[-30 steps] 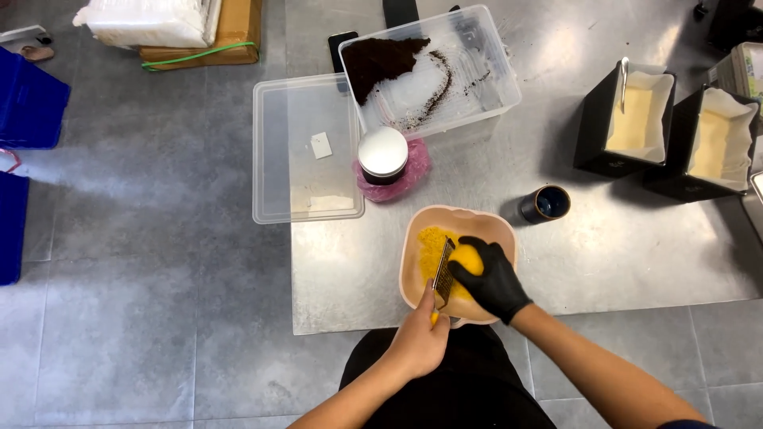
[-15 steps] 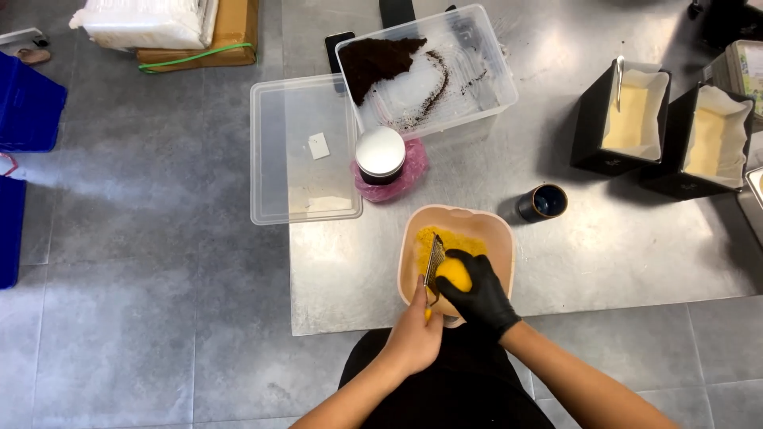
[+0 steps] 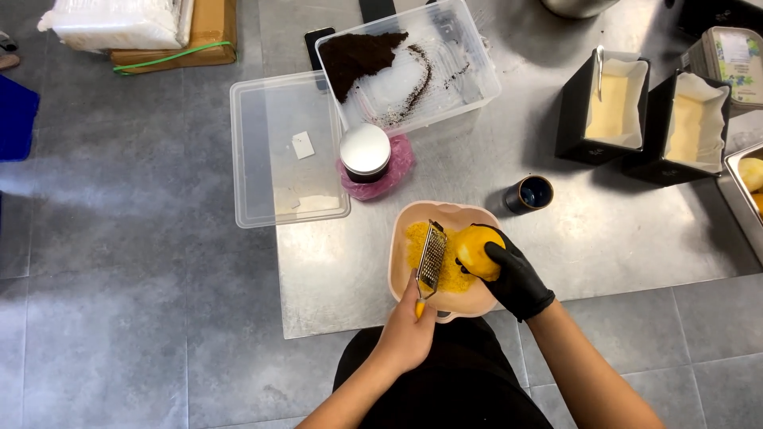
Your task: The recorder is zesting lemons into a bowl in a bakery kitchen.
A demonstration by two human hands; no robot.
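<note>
Steel desk (image 3: pixel 604 238) over grey floor tiles. Since a moment ago the orange fruit (image 3: pixel 477 248), gripped by the gloved right hand (image 3: pixel 517 278), has slid beside the grater (image 3: pixel 431 258); left hand (image 3: pixel 407 334) fingers wrap its handle above the zest-filled bowl (image 3: pixel 397 270).

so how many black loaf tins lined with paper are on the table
2. Both stand at the table's far right: one black tin holding pale batter and a utensil, and a second black tin just right of it. More could lie past the right edge of the view.
</note>
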